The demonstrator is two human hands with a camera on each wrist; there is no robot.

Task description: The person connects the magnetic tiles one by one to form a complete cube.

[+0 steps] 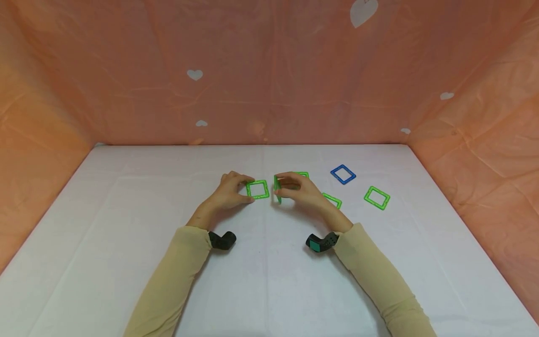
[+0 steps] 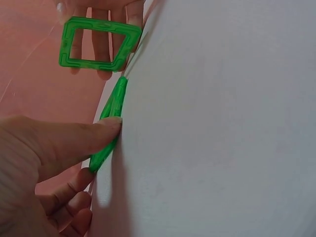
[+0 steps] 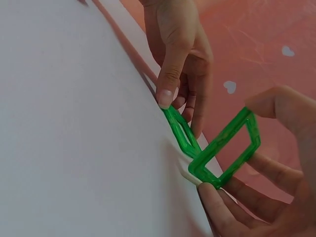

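Note:
My left hand [image 1: 229, 191] pinches a green square frame tile [image 1: 257, 189] between thumb and fingers, holding it nearly flat close to the table. In the left wrist view this tile [image 2: 114, 106] appears edge-on under the thumb. Facing it, my right hand [image 1: 305, 189] grips a second green square tile [image 1: 277, 188] by its edges, standing upright. The right wrist view shows this upright tile [image 3: 224, 148] between thumb and fingertips, its near corner close to the left hand's tile [image 3: 180, 131]. Whether the two tiles touch, I cannot tell.
Behind the right hand lies a green tile [image 1: 302, 174], partly hidden. Another green tile [image 1: 332, 200] is partly covered by the right wrist. Farther right on the white table [image 1: 126, 234] lie a blue tile [image 1: 343, 174] and a green tile [image 1: 376, 198]. Orange cloth walls surround the table.

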